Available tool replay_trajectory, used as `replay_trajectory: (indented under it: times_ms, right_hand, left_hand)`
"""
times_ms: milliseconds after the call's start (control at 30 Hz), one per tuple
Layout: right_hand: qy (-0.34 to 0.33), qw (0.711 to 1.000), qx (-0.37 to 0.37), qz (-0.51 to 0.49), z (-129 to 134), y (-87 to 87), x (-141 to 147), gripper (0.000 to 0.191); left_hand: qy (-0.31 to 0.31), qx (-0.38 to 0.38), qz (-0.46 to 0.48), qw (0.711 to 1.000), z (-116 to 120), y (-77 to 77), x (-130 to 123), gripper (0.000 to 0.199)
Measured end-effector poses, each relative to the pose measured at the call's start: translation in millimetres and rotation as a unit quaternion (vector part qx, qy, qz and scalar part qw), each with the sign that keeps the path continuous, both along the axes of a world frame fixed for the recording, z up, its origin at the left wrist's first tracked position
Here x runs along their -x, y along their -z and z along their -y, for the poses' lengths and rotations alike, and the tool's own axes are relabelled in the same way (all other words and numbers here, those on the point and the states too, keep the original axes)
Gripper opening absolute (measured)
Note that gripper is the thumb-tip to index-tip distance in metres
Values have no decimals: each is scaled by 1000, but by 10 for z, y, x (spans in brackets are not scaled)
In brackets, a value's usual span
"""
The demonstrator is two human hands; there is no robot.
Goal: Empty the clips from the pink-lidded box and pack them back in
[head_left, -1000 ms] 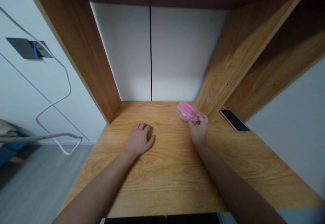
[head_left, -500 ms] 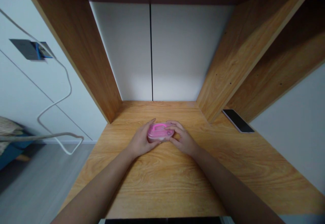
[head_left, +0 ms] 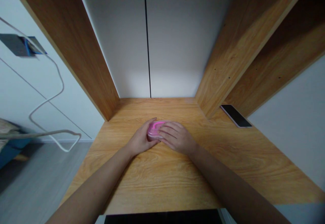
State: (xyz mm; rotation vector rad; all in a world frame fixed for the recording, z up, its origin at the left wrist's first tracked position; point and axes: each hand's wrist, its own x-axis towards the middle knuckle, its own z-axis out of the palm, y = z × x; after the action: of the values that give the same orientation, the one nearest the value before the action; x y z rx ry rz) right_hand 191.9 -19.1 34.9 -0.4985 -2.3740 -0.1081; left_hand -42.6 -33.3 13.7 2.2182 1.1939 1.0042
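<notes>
A small plastic container with a translucent pink lid (head_left: 155, 126) rests on the wooden desk in front of me. My left hand (head_left: 142, 138) is curved around its left end, thumb along the near side and fingers at the far side. Over the right half of the lid lies my right hand (head_left: 177, 136), its fingers close together and bent across the top toward the left. That hand hides the right end of the container. The container's inside cannot be made out.
A phone (head_left: 236, 116) lies on the desk (head_left: 157, 180) at the right, beside an upright wooden panel (head_left: 228, 64). Another panel (head_left: 83, 58) stands at the left. A white cable (head_left: 59, 75) hangs by an open wall socket box (head_left: 22, 45). A dark-topped object (head_left: 165, 217) shows at the near edge.
My right hand has shifted left over the lid, its fingers now covering the right half. My left hand keeps its hold. The view has tilted slightly.
</notes>
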Motion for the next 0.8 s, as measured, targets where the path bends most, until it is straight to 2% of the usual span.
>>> replay_trajectory:
  times_ms: [167, 333, 433, 633, 800]
  right_hand:
    - [-14, 1000, -21, -8, 0, -17, -43, 34]
    - [-6, 998, -56, 12, 14, -36, -77, 38]
    - [10, 997, -66, 30, 35, -61, -64, 36]
    - [39, 992, -102, 63, 84, -109, -2, 40]
    - [71, 984, -147, 65, 103, -51, 59, 40]
  left_hand:
    - [-3, -10, -2, 1000, 6, -31, 8, 83]
    - [-9, -5, -3, 1000, 25, -104, -5, 70]
    - [-18, -8, -11, 1000, 25, -119, -5, 68]
    - [-17, -53, -37, 998, 26, -134, 0, 64]
    - [-24, -92, -44, 995, 38, -127, -37, 61]
